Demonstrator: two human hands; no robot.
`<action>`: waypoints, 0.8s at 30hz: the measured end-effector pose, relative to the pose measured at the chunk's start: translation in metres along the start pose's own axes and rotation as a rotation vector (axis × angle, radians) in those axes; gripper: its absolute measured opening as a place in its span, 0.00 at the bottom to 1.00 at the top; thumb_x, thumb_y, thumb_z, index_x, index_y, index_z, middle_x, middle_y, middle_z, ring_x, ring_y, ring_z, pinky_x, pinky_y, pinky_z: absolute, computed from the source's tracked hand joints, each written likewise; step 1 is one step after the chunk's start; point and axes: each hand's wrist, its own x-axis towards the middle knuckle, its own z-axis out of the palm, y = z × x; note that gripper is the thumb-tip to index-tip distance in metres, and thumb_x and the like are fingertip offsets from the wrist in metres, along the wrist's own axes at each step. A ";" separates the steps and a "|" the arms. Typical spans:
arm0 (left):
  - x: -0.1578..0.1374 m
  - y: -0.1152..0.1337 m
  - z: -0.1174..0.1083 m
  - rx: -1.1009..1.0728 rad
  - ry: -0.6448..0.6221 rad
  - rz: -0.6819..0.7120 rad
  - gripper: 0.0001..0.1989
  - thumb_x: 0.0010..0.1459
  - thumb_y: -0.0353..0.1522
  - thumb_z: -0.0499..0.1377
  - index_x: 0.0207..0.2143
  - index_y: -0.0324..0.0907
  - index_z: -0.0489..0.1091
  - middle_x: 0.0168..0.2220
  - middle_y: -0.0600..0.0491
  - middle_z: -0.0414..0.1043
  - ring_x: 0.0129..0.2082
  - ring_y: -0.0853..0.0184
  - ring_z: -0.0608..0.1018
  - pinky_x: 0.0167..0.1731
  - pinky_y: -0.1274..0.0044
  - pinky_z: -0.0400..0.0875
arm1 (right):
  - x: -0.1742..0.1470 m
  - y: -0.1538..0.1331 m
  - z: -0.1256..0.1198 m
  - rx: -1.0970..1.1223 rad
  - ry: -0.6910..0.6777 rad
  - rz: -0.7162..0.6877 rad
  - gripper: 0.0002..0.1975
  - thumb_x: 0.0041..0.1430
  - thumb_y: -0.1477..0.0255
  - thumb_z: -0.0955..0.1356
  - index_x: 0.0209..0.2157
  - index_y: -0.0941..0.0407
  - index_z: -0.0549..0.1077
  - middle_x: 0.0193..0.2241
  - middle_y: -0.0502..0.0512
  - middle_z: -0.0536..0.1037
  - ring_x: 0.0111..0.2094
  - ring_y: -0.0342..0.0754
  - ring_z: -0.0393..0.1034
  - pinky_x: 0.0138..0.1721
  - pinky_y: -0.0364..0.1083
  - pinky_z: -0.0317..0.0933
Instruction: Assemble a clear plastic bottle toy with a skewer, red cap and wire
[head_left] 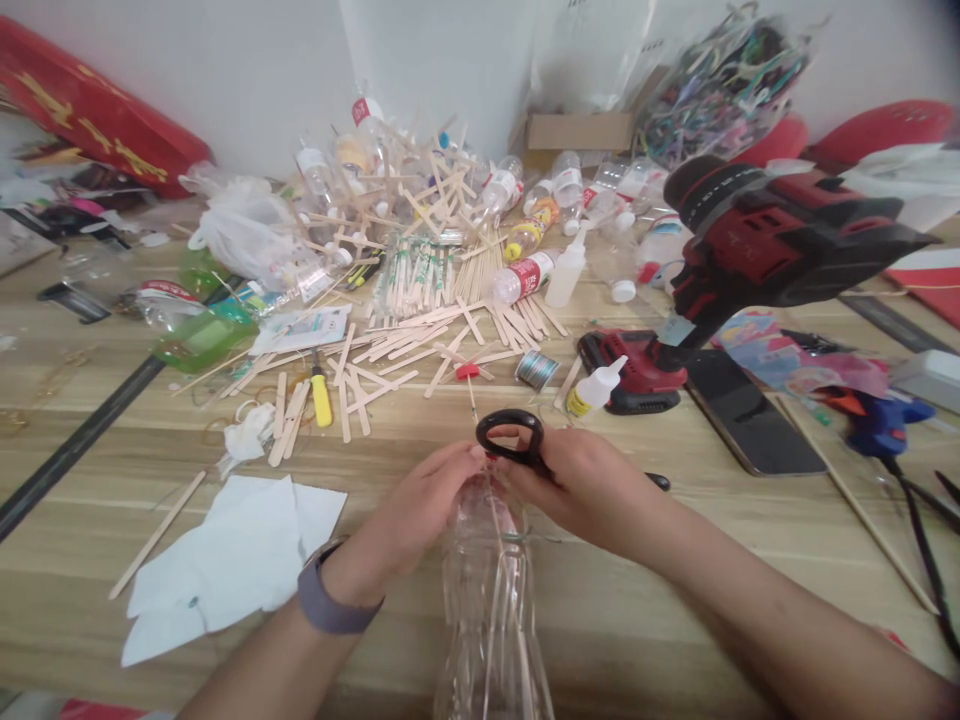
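A see-through plastic bottle (465,610) lies in front of me with its neck pointing away. My left hand (427,505) is closed around the left side of its neck. My right hand (581,480) grips a pair of scissors by the neck; one black loop (510,436) shows above the fingers, and the blades are hidden. A thin wooden stick (517,630) runs along the bottle, with thread near its upper part. Beyond my fingertips stands a small red cap (468,371) on a thin stick.
Loose craft sticks (405,345) and plastic bottles cover the far table. To the right are a red cordless drill (757,240), a phone (754,415), a glue bottle (596,388) and a thread spool (537,369). White paper (225,560) and a yellow screwdriver (321,398) lie left.
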 end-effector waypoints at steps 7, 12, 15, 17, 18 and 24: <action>-0.001 0.004 -0.001 -0.037 -0.017 -0.020 0.13 0.60 0.41 0.53 0.32 0.41 0.67 0.29 0.53 0.73 0.31 0.63 0.76 0.36 0.71 0.70 | -0.004 -0.002 -0.005 -0.012 0.040 0.062 0.11 0.63 0.69 0.62 0.43 0.56 0.70 0.31 0.56 0.80 0.31 0.52 0.74 0.32 0.47 0.62; -0.001 0.002 -0.005 0.099 0.006 0.020 0.15 0.61 0.42 0.53 0.35 0.41 0.72 0.33 0.50 0.76 0.36 0.60 0.76 0.39 0.71 0.70 | -0.004 -0.004 -0.007 0.025 -0.010 0.018 0.08 0.63 0.71 0.61 0.39 0.55 0.71 0.32 0.54 0.80 0.30 0.48 0.73 0.31 0.45 0.60; 0.001 0.000 -0.006 0.100 0.008 0.042 0.15 0.61 0.42 0.53 0.36 0.41 0.73 0.34 0.49 0.76 0.38 0.60 0.76 0.40 0.71 0.69 | -0.005 -0.005 -0.005 0.019 0.015 -0.015 0.09 0.63 0.70 0.62 0.34 0.55 0.72 0.28 0.53 0.79 0.27 0.46 0.72 0.27 0.43 0.57; 0.002 -0.001 -0.007 0.071 -0.007 0.037 0.16 0.61 0.43 0.53 0.38 0.41 0.73 0.34 0.49 0.76 0.37 0.60 0.77 0.40 0.70 0.70 | -0.006 -0.005 -0.004 0.009 0.033 -0.014 0.10 0.63 0.70 0.62 0.32 0.56 0.73 0.26 0.53 0.78 0.25 0.45 0.70 0.26 0.42 0.55; 0.002 -0.002 -0.007 0.060 -0.011 0.032 0.16 0.61 0.43 0.54 0.38 0.41 0.73 0.34 0.49 0.76 0.38 0.60 0.77 0.40 0.70 0.70 | -0.006 -0.005 -0.003 0.008 0.034 -0.015 0.10 0.63 0.70 0.62 0.31 0.56 0.73 0.25 0.52 0.77 0.24 0.45 0.70 0.25 0.42 0.54; 0.001 0.000 -0.005 -0.003 -0.011 0.028 0.13 0.61 0.40 0.54 0.35 0.41 0.71 0.36 0.51 0.76 0.40 0.61 0.76 0.41 0.71 0.69 | -0.006 -0.006 0.001 -0.012 0.006 -0.004 0.10 0.63 0.71 0.63 0.32 0.56 0.74 0.25 0.51 0.78 0.24 0.43 0.70 0.25 0.41 0.53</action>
